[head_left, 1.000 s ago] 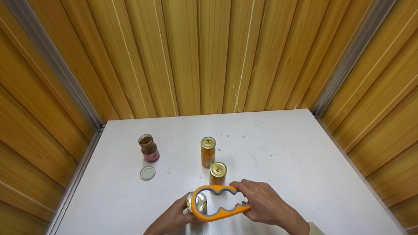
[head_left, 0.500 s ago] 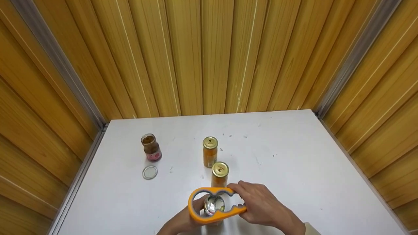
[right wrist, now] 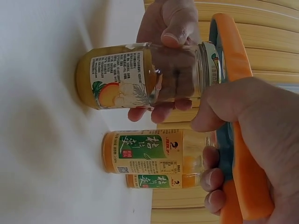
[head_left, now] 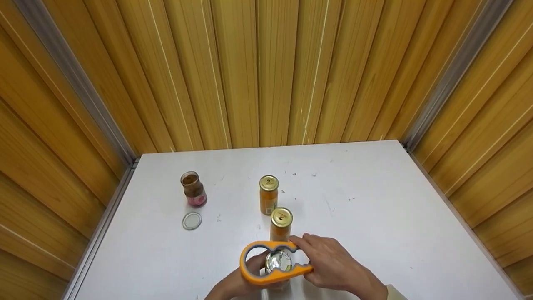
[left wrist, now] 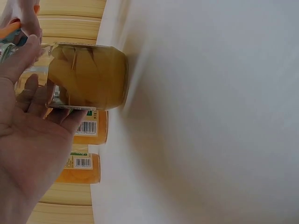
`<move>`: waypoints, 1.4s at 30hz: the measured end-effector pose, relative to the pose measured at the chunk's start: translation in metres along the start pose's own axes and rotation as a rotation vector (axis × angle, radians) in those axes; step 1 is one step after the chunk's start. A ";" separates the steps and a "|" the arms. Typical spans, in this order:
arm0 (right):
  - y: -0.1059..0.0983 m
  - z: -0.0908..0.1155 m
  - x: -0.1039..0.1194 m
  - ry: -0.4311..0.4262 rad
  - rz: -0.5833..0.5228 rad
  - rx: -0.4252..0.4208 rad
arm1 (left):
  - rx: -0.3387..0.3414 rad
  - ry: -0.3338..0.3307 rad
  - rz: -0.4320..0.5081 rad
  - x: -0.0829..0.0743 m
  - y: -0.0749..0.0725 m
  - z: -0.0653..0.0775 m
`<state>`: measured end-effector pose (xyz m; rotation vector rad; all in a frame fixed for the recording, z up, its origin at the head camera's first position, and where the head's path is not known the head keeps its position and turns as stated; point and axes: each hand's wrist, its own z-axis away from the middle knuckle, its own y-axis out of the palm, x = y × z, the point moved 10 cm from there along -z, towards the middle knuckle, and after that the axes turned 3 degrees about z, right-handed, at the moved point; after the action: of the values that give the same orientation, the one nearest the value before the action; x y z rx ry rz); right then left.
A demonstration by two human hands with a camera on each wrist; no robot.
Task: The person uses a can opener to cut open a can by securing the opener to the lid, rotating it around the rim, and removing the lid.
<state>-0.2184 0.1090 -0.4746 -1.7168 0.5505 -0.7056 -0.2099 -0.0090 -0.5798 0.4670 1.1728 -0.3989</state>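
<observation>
My left hand (head_left: 239, 281) grips a glass jar (left wrist: 88, 77) of pale yellow fruit pieces, its thumb on one side and fingers on the other. The jar is upright; whether its base touches the table cannot be told. In my right hand (head_left: 335, 262) is an orange jar opener (head_left: 277, 276) with a grey wavy inner edge. The jar's shiny lid (head_left: 279, 260) shows through the opener's wavy middle opening. In the right wrist view the opener lies at the lid's top; firm contact is not clear.
Two gold-lidded jars of orange fruit, a nearer jar (head_left: 281, 227) and a farther jar (head_left: 269, 202), stand just beyond my hands. At left are an uncovered brown-filled jar (head_left: 194, 191) and a loose lid (head_left: 192, 221) on the white table (head_left: 374, 200). Wood-look panels (head_left: 270, 75) surround it.
The left hand has brought its jar rightward beneath the opener, so the lid moved from the opener's rounded end to its middle opening. The right hand has hardly moved.
</observation>
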 end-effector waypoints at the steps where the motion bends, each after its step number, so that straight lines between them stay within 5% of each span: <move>1: 0.000 0.000 0.001 -0.006 0.004 -0.008 | 0.005 0.013 -0.021 -0.001 0.000 0.000; 5: 0.002 -0.001 0.005 -0.013 -0.001 -0.004 | 0.015 0.043 -0.063 -0.005 0.000 0.001; 21: 0.003 -0.001 0.009 -0.020 -0.015 0.023 | -0.006 -0.045 0.019 0.004 -0.002 -0.001; 25: 0.002 -0.001 0.014 -0.066 0.001 0.005 | -0.033 -0.052 -0.035 0.004 -0.006 0.000; 35: 0.008 0.003 0.026 -0.127 0.192 0.077 | 0.011 0.117 -0.323 -0.012 -0.005 -0.002; 42: 0.010 0.003 0.028 -0.043 0.217 0.196 | 0.026 0.167 -0.323 -0.017 -0.001 -0.002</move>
<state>-0.1963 0.0892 -0.4799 -1.4614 0.6073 -0.5475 -0.2175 -0.0082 -0.5648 0.3375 1.4116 -0.6640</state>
